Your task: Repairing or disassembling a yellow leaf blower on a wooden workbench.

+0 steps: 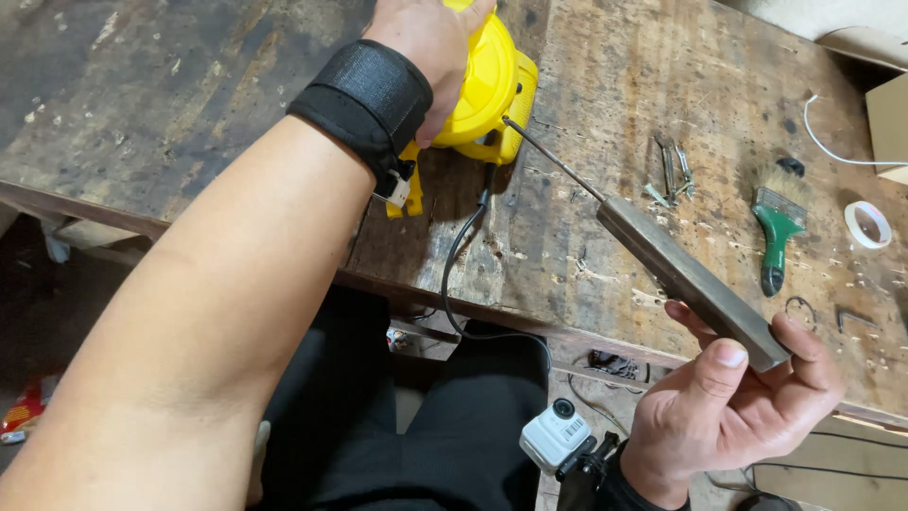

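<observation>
Left hand (430, 38) clamped over rigid, light-looking yellow blower (487, 85); right hand (733, 402) fingers wrapped round stiff screwdriver (676, 270) at its handle, probably the surest hold

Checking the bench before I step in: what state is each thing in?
Left hand: gripping the yellow blower.
Blower: resting on the workbench, cord hanging off its edge.
Right hand: holding a screwdriver, tip at the blower.
Brush: lying flat, untouched.
Tape roll: lying flat.
</observation>
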